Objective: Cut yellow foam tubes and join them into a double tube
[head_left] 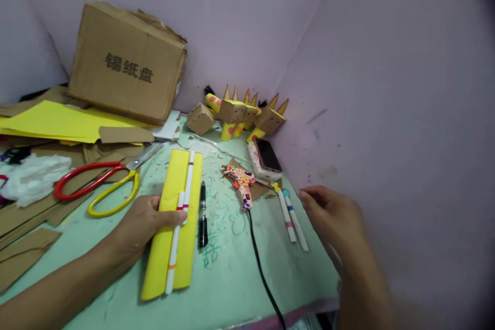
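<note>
My left hand (154, 221) grips a folded sheet of yellow card (164, 247) from its left side. Its thumb presses on two white markers, one banded at the top (189, 175) and one reaching the card's lower edge (174, 252). To the right of the card lies a black pen (203, 216). My right hand (332, 211) hovers near the table's right side, fingers pressed together; whether anything is in them is hidden. Closest to it are two white marker-like sticks, one with a yellow top (285, 215) and one with a blue top (297, 224).
A floral glue gun (243, 185) with a black cord lies mid-table. Behind it are a phone (268, 154) and yellow cardboard animals (235, 112). Red-and-yellow scissors (129, 167), cardboard scraps (27, 255), yellow paper (58, 121) and a carton (127, 62) occupy the left.
</note>
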`<state>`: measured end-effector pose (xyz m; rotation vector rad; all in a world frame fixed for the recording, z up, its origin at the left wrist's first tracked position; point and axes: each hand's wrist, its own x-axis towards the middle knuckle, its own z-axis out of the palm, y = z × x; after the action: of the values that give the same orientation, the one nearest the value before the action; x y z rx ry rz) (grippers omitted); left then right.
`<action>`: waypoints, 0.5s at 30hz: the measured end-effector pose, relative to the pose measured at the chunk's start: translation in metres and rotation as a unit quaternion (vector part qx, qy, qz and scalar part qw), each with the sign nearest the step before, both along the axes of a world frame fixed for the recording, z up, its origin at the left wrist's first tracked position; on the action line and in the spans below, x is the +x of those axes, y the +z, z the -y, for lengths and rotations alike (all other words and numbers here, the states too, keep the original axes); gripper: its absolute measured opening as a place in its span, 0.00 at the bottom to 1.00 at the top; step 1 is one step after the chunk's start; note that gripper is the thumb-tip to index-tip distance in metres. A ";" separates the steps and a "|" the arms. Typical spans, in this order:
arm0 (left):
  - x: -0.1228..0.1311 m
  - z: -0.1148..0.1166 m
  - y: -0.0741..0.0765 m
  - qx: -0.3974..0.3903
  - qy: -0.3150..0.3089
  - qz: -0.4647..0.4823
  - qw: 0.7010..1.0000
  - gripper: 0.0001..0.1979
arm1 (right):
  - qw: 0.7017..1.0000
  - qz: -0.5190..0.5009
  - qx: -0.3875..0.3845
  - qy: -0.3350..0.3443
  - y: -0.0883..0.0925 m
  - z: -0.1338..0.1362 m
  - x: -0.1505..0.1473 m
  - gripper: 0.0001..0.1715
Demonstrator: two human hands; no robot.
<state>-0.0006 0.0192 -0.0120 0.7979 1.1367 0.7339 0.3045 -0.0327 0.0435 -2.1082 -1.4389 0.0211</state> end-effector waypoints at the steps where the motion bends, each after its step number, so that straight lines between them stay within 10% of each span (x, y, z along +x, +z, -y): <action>1: 0.000 0.000 0.001 0.000 -0.002 0.004 1.000 0.13 | 0.998 0.014 -0.050 -0.020 0.001 0.003 0.011 0.11; 6: 0.001 0.000 0.002 0.004 0.003 -0.002 1.000 0.13 | 0.967 0.053 -0.249 -0.027 -0.021 0.000 0.029 0.12; 15: 0.002 0.003 0.006 0.017 0.018 0.003 1.000 0.13 | 0.946 0.065 -0.318 -0.027 -0.025 -0.002 0.029 0.13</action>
<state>0.0017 0.0161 -0.0057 0.8041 1.1394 0.7869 0.3333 -0.0305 0.0187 -2.7041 -1.5992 0.3792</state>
